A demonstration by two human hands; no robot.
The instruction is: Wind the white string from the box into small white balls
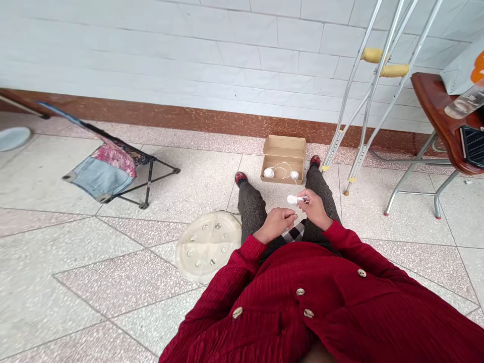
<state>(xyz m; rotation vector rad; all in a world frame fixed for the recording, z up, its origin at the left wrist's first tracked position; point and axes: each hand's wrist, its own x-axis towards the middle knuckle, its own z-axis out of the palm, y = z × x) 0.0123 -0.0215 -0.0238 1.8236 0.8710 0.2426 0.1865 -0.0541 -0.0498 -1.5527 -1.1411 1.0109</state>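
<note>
My right hand (314, 206) pinches a small white yarn piece (292, 199) above my lap; whether it is knitted or just wound is too small to tell. Just left of it and a little lower, my left hand (279, 222) is closed, thumb against fingers, and what it grips is too small to make out. On the floor beyond my hands lies an open cardboard box (284, 146) with its lid folded back. Inside it are two white yarn balls, one on the left (268, 173) and one on the right (294, 175). Loose strands loop between them, and one runs out toward my hands.
Crutches (368, 101) with yellow grips lean against the tiled wall to the right. Beside them is a brown-topped stool (434, 108) carrying a bottle (465, 103) and a black tray. A folding stool (102, 171) stands at left. By my left leg is a round pale cover (202, 247).
</note>
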